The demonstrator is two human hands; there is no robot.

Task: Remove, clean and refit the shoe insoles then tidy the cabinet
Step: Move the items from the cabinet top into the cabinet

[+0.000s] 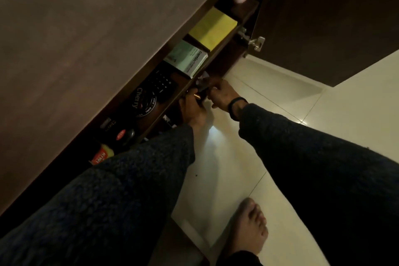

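The dark cabinet (90,34) stands open over pale floor tiles (323,114); its shelf (172,101) carries one yellow box (212,28), one green box (186,58) and one polish tin (143,101). Left hand (193,112) and right hand (222,97) both curl round small, dim items at the shelf edge. One bare foot (250,224) shows.

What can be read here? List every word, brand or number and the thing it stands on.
"camlin" on the pale green box on the shelf; its smaller print is too blurred.
"Cherry" on the round black tin; the small rim lettering is not surely readable.
"KIWI" on the red and yellow pack.
Red label on the dark container: too blurred.
Yellow box: no text shows.
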